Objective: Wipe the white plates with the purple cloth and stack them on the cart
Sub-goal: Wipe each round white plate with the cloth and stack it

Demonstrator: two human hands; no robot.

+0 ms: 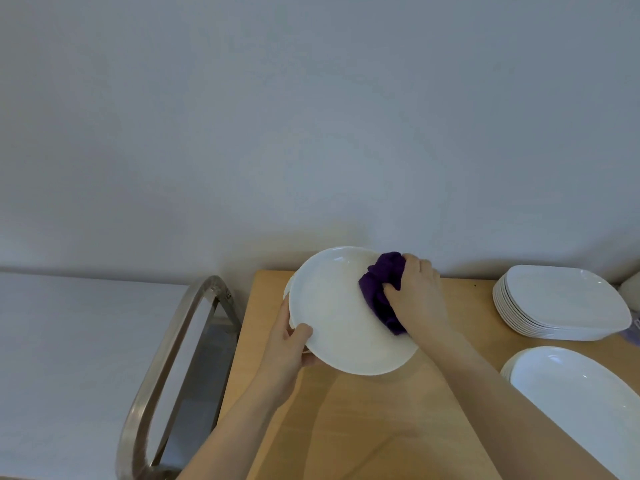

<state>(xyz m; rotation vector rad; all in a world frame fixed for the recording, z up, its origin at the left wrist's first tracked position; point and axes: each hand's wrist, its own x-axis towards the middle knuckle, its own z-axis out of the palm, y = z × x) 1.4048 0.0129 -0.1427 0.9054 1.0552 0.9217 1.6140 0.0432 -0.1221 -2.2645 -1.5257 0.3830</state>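
White plate (332, 317) gripped at rim by left hand (289, 344); purple cloth (382, 289) clutched against it by right hand (417, 292).

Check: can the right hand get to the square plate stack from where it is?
Probably yes. The right hand is busy gripping the cloth against the held plate, but bare table lies between it and the stack, with nothing in the way. It would need to free its grip first.
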